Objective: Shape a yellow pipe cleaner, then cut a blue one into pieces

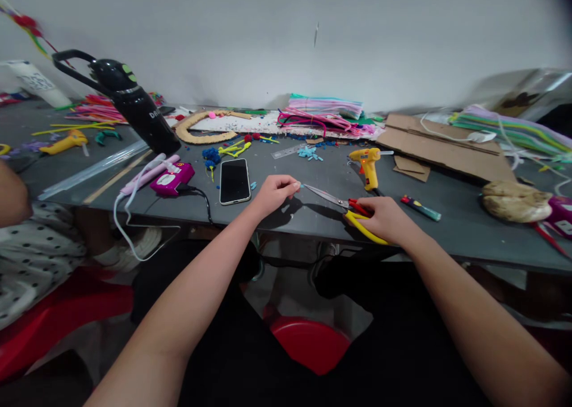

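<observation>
My left hand (pixel 277 195) is closed in a pinch over the table's front part, and a tiny light-blue piece (pixel 302 186) shows at its fingertips. In my right hand (pixel 385 216) are scissors (pixel 328 198) with red and yellow handles. Their blades point left, the tips close to the pinched piece; whether they touch it I cannot tell. Behind the hands lies a small heap of light-blue bits (pixel 310 153) beside a clear ruler (pixel 286 152). A phone (pixel 235 182) with a dark screen rests left of my left hand.
A yellow glue gun (pixel 368 165) stands behind my right hand, with a cutter knife (pixel 420 208) to its right. Cardboard (pixel 440 145) lies at the back right. At left are a black bottle (pixel 145 118), a purple box (pixel 173 179) with cables, and a seated person's arm (pixel 12 198).
</observation>
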Demonstrator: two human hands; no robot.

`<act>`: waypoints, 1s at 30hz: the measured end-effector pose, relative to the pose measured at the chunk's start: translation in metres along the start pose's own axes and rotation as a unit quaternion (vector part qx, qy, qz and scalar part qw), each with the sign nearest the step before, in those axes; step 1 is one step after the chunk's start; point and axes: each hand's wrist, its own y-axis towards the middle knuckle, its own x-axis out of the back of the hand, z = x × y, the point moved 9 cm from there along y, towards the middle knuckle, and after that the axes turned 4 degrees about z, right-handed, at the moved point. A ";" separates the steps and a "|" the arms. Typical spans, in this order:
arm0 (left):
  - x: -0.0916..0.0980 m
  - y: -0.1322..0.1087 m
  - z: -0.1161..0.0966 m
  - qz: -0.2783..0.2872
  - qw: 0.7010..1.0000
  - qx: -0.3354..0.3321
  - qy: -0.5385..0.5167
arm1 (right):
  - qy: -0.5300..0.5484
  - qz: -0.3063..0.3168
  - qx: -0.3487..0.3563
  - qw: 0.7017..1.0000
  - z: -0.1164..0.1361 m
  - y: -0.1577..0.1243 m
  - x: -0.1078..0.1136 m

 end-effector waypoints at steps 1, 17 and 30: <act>0.000 0.000 0.000 0.001 1.000 -0.001 -0.001 | 0.000 0.001 0.000 1.000 0.000 0.000 0.000; -0.002 0.000 0.000 0.007 1.000 0.005 -0.007 | 0.017 -0.014 -0.017 1.000 -0.003 -0.002 0.001; -0.001 -0.001 -0.002 0.003 1.000 -0.003 0.011 | 0.012 0.005 -0.003 1.000 0.000 -0.002 0.000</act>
